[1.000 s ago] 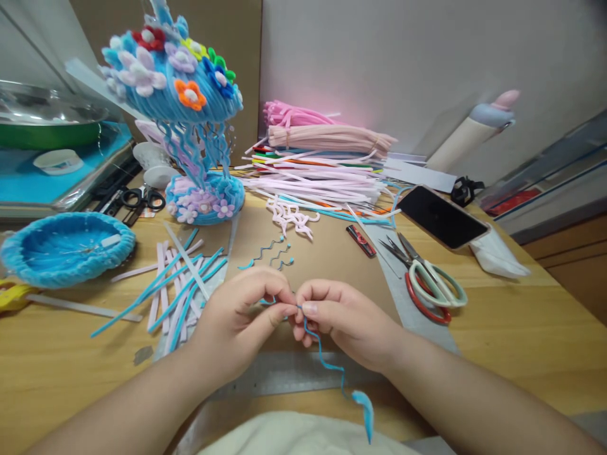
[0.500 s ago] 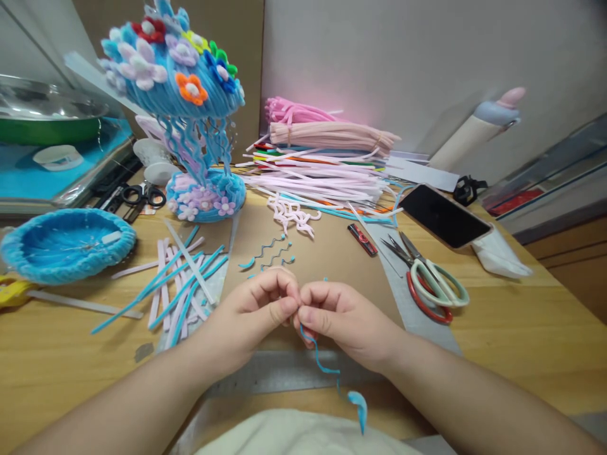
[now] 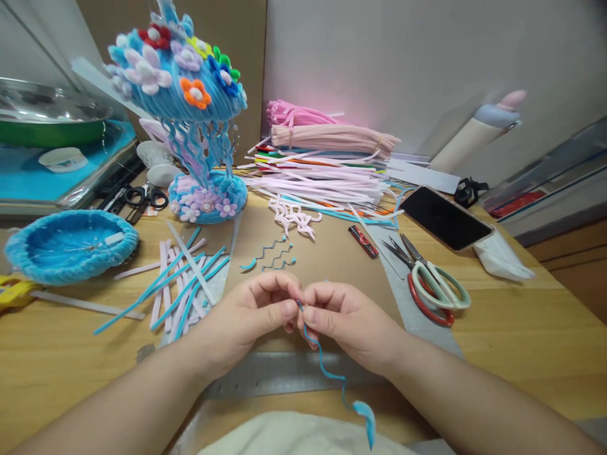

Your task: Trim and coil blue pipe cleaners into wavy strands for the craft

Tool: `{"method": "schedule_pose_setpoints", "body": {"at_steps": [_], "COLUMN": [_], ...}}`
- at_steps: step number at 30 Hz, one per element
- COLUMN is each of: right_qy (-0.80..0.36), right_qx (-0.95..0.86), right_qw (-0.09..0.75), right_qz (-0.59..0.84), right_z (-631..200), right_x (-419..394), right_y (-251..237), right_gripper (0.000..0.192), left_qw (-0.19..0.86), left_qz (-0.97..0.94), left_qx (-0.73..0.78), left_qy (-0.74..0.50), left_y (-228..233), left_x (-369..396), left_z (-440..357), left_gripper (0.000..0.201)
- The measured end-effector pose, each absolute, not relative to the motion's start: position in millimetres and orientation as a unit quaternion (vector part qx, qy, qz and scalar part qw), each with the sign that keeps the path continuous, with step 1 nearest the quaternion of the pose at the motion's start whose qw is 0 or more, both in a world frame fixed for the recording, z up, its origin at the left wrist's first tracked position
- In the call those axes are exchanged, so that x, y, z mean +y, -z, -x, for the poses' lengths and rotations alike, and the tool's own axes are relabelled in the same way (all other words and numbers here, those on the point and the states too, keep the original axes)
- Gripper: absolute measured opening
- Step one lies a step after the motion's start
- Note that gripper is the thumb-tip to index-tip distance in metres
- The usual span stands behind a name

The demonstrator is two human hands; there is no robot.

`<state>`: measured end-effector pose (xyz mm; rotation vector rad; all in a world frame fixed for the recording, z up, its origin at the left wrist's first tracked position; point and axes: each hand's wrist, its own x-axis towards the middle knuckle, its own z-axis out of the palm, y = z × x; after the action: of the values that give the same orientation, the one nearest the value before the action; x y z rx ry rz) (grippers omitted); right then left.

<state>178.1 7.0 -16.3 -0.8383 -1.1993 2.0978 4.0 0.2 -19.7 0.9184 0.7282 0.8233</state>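
My left hand (image 3: 251,319) and my right hand (image 3: 348,319) meet fingertip to fingertip over a brown cardboard sheet (image 3: 327,259), both pinching the upper end of a thin wavy blue pipe cleaner (image 3: 332,373). Its fuzzy tail (image 3: 366,418) hangs down toward my lap. Two finished wavy blue pieces (image 3: 270,256) lie on the cardboard just beyond my hands. A blue mushroom-shaped pipe-cleaner model (image 3: 190,107) with coloured flowers stands at the back left.
Loose blue and pink pipe-cleaner strips (image 3: 183,281) lie left of my hands, next to a blue woven bowl (image 3: 71,245). Bundles of pink and coloured pipe cleaners (image 3: 327,158) sit at the back. Scissors (image 3: 434,284), a phone (image 3: 443,218) and a metal ruler (image 3: 284,376) are close by.
My fingers have shifted slightly along the blue pipe cleaner, and its hanging tail has swung a little. Both hands stay in the same place.
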Motion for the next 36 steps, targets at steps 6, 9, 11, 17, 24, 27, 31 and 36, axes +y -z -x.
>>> {"method": "schedule_pose_setpoints", "body": {"at_steps": [6,9,11,17,24,27,31,36], "right_qy": [-0.786,-0.777,-0.744,-0.363,-0.265,-0.221,-0.235,-0.230], "right_qx": [-0.474,-0.485,-0.503,-0.709,-0.733,-0.759,-0.861,-0.891], "right_qw": [0.234,0.229,0.254,0.149,0.077,0.078,0.089,0.091], "right_qz": [0.320,0.329,0.359,0.586,0.622,0.607,0.442,0.381], "right_z": [-176,-178,-186,-233,-247,-241,-232,-225], "right_x": [6,8,17,67,78,69,59,53], "right_y": [14,12,11,18,25,18,11,10], "right_gripper": [0.034,0.033,0.031,0.022,0.013,0.019,0.015,0.018], "left_qw": [0.771,0.759,0.732,0.433,0.173,0.160,0.171,0.212], "left_qz": [-0.430,-0.435,-0.435,-0.633,-0.818,-0.822,-0.822,-0.797], "left_qx": [0.313,0.327,0.359,0.532,0.522,0.524,0.521,0.529], "left_qy": [-0.349,-0.359,-0.383,-0.358,-0.169,-0.153,-0.156,-0.201], "left_y": [18,17,16,16,24,26,27,24], "left_x": [1,2,3,7,-1,-3,-2,-1], "left_z": [-3,-1,0,0,-7,-9,-8,-7], "left_gripper": [0.019,0.015,0.019,0.012,0.011,0.011,0.005,0.009]}}
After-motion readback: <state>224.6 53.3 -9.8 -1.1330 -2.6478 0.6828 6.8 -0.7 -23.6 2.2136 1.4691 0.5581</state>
